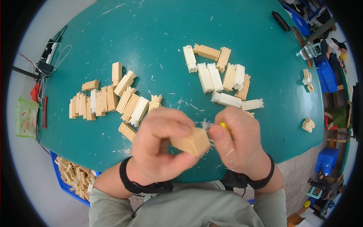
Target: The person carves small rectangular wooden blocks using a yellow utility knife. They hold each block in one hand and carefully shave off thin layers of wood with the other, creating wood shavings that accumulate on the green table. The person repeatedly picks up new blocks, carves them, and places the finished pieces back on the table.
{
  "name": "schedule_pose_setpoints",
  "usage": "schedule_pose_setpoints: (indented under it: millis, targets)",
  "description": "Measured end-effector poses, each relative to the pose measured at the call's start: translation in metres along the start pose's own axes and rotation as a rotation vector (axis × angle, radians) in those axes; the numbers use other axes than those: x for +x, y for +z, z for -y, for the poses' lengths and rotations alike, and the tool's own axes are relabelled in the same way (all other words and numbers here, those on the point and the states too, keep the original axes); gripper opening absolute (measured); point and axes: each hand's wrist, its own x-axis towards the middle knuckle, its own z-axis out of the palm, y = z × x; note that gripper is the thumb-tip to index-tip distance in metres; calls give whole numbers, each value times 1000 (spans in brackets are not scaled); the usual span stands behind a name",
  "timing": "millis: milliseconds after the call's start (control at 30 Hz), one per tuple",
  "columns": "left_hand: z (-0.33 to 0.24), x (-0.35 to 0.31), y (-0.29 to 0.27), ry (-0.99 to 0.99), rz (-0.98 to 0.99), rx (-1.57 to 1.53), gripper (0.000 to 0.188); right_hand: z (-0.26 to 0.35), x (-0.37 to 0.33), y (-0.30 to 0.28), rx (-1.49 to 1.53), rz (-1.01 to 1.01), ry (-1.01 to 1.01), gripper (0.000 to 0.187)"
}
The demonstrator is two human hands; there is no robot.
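My left hand (157,142) grips a beige rectangular block (194,140) between thumb and fingers, one end of it turned toward my right hand. Closed around a small yellow-handled tool (224,126), my right hand (239,140) is right beside the block's far corner. Its working tip is blurred amid whitish shavings, so the exact kind of tool does not show. Just beyond my left hand lies a group of similar blocks (130,105) with jagged ends. More blocks (210,77), cream and tan, lie past my right hand.
Thin shavings are scattered over the green table (159,34). A blue bin (63,181) full of blocks stands at lower left. Along the left edge are a power strip (48,56) with cables and a red stick (44,112). A black marker-like object (281,21) lies far right.
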Motion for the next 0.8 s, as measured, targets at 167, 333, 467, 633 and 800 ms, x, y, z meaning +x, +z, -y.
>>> schedule_pose_setpoints:
  millis: [167,333,467,633,800]
  targets:
    - [3,3,-2,-56,-96,-108,45,3,0,-7,59,46,-29,25]
    - [4,2,-1,-63,-92,-110,44,1,0,-4,21,59,-109,27]
    - [5,2,-1,-49,-78,-82,43,2,1,-4,-12,65,-113,27]
    - [4,2,-2,-60,-61,-119,43,0,1,-4,-38,81,-129,29]
    - [5,2,-6,-68,8,-142,43,-2,2,-4,-73,64,-164,30]
